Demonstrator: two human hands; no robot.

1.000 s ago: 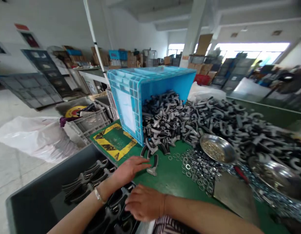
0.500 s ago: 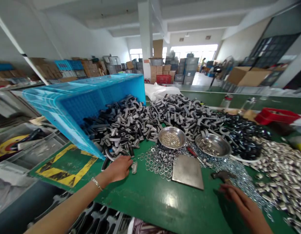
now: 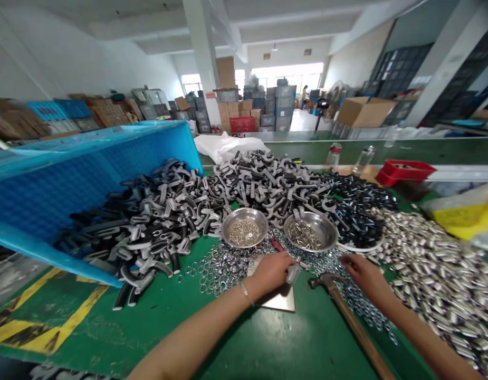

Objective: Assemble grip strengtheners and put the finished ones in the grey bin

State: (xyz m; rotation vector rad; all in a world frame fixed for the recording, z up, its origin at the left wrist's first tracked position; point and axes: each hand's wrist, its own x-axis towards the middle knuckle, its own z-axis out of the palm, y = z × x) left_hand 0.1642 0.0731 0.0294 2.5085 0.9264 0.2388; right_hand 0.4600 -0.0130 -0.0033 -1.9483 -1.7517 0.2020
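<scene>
Gripping what, that left hand [image 3: 271,272]?

– A short grey metal-looking part [image 3: 293,273]. The fingers are closed round its near end, and the free end sticks out past the thumb. Hand and part sit just over the flat square steel plate [image 3: 281,304] lying on the green worktop [image 3: 263,343].

And the right hand [image 3: 362,274]?

– Palm down, fingers bent onto the spread of shiny zinc washers [image 3: 216,264], just beside the head of the wooden-handled hammer [image 3: 354,324]. Whether it pinches a washer I cannot tell; it has no hold on the hammer.

So what step would you call this?

– My reading: one piece is being presented at the plate while the other hand sorts through loose hardware. Any further move calls for the part to be steadied on the plate, and for the right hand to close on something small and flat, which takes a fingertip pinch rather than a full grasp.

Which way does the part point?

– Its long axis runs from the left hand up and to the right, free end toward the nearer round steel bowl of small fasteners [image 3: 311,232]. It looks tilted rather than flat on the plate.

And the hammer?

– It lies on the worktop, head away from the person and close to both hands, handle running down to the lower right.

What else is about?

– A second steel bowl [image 3: 244,227], a tipped blue plastic crate [image 3: 69,179] spilling black-and-grey curved handles [image 3: 168,211], and a heap of small silver sleeves [image 3: 426,258] at the right.
</scene>
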